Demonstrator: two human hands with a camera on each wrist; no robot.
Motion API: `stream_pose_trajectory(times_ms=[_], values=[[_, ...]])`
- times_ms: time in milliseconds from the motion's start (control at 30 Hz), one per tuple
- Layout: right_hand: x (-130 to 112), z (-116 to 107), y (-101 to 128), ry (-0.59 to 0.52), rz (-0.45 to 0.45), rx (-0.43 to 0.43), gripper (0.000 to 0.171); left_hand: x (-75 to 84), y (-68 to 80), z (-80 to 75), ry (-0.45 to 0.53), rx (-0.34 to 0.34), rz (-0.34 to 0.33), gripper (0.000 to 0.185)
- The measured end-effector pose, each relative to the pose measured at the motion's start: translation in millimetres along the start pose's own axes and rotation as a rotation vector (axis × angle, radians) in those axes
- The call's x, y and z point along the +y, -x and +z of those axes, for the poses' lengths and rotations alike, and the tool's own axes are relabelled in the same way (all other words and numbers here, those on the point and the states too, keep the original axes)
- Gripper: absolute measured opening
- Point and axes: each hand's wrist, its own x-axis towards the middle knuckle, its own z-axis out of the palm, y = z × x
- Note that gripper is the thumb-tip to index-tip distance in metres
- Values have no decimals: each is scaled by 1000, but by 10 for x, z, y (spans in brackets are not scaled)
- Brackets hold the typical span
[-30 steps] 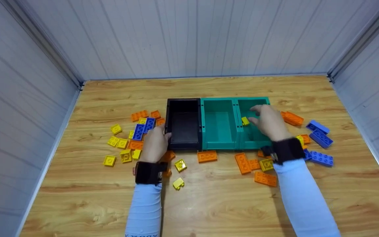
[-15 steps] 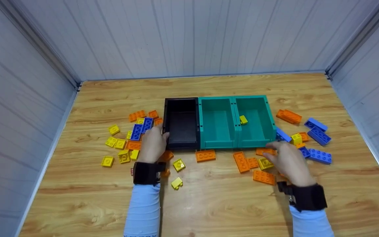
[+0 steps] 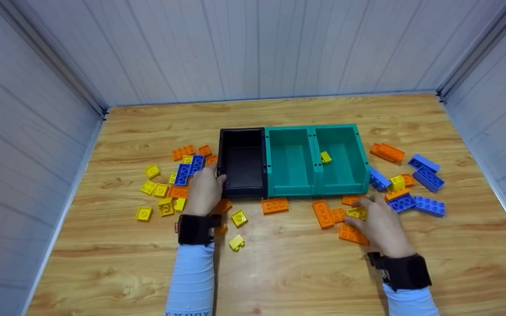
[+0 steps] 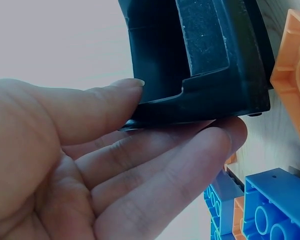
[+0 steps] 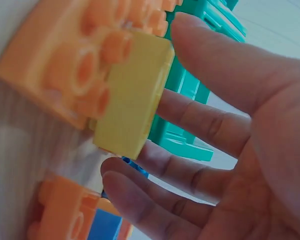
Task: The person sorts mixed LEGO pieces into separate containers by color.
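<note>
My left hand (image 3: 204, 191) grips the near left corner of the black bin (image 3: 243, 191). In the left wrist view the thumb lies inside the wall and the fingers are underneath, outside it. In front of the right green bin (image 3: 343, 192), my right hand (image 3: 382, 226) pinches a yellow toy brick (image 3: 356, 213) between thumb and fingers. The right wrist view has this yellow brick (image 5: 132, 92) close beside orange studded bricks (image 5: 72, 65). Another small yellow brick (image 3: 326, 157) lies inside the right green bin, against its left wall.
A middle green bin (image 3: 290, 191) joins the other two in a row. Yellow, orange and blue bricks (image 3: 183, 174) lie left of the bins. Blue bricks (image 3: 428, 179) and orange bricks (image 3: 387, 152) lie at the right. Loose yellow bricks (image 3: 239, 218) sit in front. Panels (image 3: 257, 48) wall the table.
My right hand has come out from over the right green bin, moved toward the front, and closed its fingers around a yellow brick there. My left hand keeps its hold on the black bin.
</note>
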Motion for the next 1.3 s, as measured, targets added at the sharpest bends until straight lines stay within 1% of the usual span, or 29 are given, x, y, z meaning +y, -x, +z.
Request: stream_pose_trajectory(times_ms=[100,333,467,633,833,967,1133,1300], values=[[3,14,10,-3,-12,9,40,4,2,-10,-9,-1,6,45],[5,47,29,-7,-34,50,34,0,16,-21,7,-11,5,44],[-1,40,29,-27,-36,49,32,-4,16,-21,2,-9,2,44],[-30,-30,39,-48,-25,35,33,-2,5,-16,0,-5,-6,45],[-94,-179,37,-50,-44,68,34,-1,4,-12,13,-7,-12,44],[-133,-290,-6,-41,-67,90,32,2,10,-16,9,-3,-6,44],[-171,-406,-122,-26,-107,150,29,-2,9,-21,-32,6,26,44],[-248,-506,-318,-41,-104,137,30,-2,10,-18,-30,-1,22,43]])
